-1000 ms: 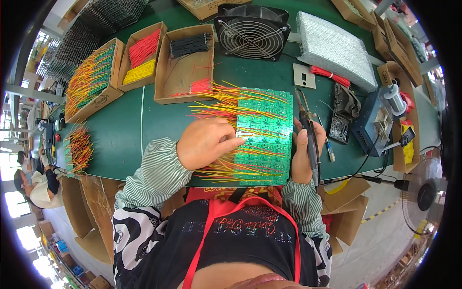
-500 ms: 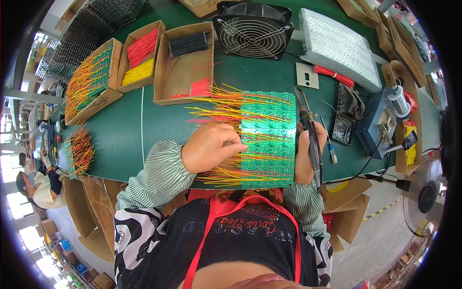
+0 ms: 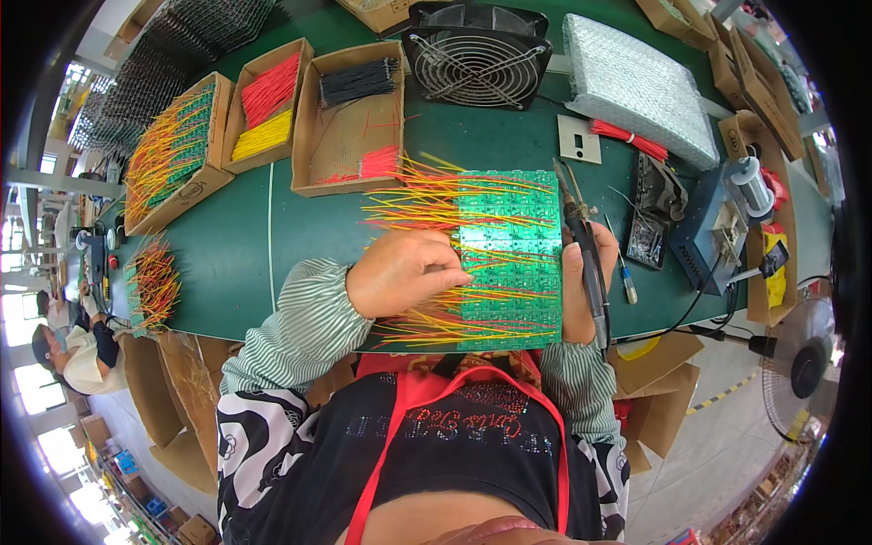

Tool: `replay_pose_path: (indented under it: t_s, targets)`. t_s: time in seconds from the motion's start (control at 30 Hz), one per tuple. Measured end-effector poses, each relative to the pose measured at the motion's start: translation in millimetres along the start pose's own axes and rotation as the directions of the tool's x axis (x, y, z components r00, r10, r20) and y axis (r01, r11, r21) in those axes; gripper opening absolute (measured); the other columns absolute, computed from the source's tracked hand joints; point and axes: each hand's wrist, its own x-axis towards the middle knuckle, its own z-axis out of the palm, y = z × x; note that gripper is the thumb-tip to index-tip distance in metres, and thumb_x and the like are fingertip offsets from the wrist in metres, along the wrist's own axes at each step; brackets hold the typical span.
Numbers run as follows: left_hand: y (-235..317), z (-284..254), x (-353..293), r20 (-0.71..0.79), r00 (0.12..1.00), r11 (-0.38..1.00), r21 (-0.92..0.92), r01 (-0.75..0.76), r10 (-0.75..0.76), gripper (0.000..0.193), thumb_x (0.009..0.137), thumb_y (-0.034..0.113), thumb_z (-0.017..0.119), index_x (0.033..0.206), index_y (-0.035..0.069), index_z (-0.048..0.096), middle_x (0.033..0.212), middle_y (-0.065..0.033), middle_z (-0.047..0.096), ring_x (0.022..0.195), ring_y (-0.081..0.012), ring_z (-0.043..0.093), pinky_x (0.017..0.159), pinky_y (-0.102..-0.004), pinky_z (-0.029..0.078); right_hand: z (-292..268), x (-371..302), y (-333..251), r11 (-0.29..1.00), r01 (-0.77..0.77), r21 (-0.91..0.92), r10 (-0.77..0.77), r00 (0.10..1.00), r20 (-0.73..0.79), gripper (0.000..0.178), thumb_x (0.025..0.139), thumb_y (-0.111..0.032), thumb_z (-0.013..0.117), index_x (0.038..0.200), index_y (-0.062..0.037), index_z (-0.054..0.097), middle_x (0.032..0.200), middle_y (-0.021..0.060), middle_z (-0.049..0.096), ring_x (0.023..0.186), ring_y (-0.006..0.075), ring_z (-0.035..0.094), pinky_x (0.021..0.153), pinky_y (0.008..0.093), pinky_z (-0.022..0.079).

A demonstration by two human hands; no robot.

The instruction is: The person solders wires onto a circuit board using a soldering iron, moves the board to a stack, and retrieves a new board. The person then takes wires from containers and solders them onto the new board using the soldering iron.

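A green circuit board panel [image 3: 531,245] lies in front of me, with many red and yellow wires [image 3: 409,204] running across it and out past its left edge. At that edge, my left hand [image 3: 409,275] is closed in a pinch among the wires; the fingertips hide how many it grips. My right hand [image 3: 581,282] is at the panel's right edge, closed around a black soldering iron [image 3: 586,250]. The iron's thin tip points away from me, beside the panel's far right corner. Part of my right fingers is hidden behind the iron.
Cardboard boxes of red and yellow wires [image 3: 265,134] and black wires [image 3: 359,82] stand far left, beside a box of wired boards [image 3: 173,154]. A caged fan [image 3: 477,68], a bubble-wrapped package [image 3: 636,86], a brush [image 3: 628,283] and a blue machine [image 3: 704,232] with a spool stand beyond and right.
The panel has shifted slightly to the right, and my left hand with it. My right hand and the soldering iron have moved only a little.
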Motion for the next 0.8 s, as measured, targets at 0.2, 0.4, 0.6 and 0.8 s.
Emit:
replay_pose_path:
  t_s: [0.2, 0.4, 0.6, 0.8]
  targets:
    - [6.8, -7.5, 1.6, 0.049, 0.998, 0.990, 0.134, -0.049, 0.043, 0.015, 0.081, 0.017, 0.061, 0.079, 0.002, 0.063, 0.071, -0.0085, 0.057, 0.066, -0.0238, 0.056, 0.057, -0.0337, 0.043, -0.1, 0.4, -9.5, 0.999, 0.021, -0.027, -0.020, 1.000, 0.022, 0.049, 0.087, -0.035, 0.058, 0.115, -0.0003, 0.038, 0.106, 0.0180, 0.057, 0.096, 0.0203, 0.056, 0.085, 0.0300, 0.042]
    - [17.9, -14.2, 4.7, 0.000, 0.999, 0.937, 0.346, -0.039, 0.042, 0.018, 0.083, 0.022, 0.055, 0.076, 0.006, 0.061, 0.072, -0.0088, 0.055, 0.070, -0.0276, 0.056, 0.060, -0.0387, 0.045, -1.4, -3.9, -17.7, 1.000, 0.026, -0.002, -0.026, 0.999, 0.018, 0.048, 0.087, -0.034, 0.059, 0.115, -0.0010, 0.039, 0.106, 0.0173, 0.058, 0.093, 0.0178, 0.056, 0.082, 0.0283, 0.044]
    - [11.3, -16.0, 3.1, -0.015, 1.000, 0.925, 0.381, -0.016, 0.023, 0.018, 0.083, 0.024, 0.056, 0.077, 0.008, 0.061, 0.074, -0.0080, 0.054, 0.072, -0.0265, 0.056, 0.061, -0.0378, 0.045, -3.8, -6.7, -24.8, 0.980, 0.087, -0.177, -0.075, 0.994, 0.077, 0.043, 0.088, -0.028, 0.059, 0.115, -0.0011, 0.039, 0.099, 0.0116, 0.057, 0.084, 0.0122, 0.054, 0.075, 0.0248, 0.043]
    - [-0.6, -29.2, -0.7, 0.040, 0.999, 0.946, 0.323, 0.008, -0.023, 0.019, 0.082, 0.026, 0.057, 0.080, 0.008, 0.063, 0.074, -0.0076, 0.055, 0.073, -0.0267, 0.056, 0.063, -0.0383, 0.044, -7.1, -6.8, -24.3, 0.958, 0.132, -0.256, -0.105, 0.987, 0.118, 0.041, 0.087, -0.022, 0.060, 0.115, 0.0003, 0.040, 0.099, 0.0098, 0.055, 0.084, 0.0132, 0.054, 0.075, 0.0254, 0.044]
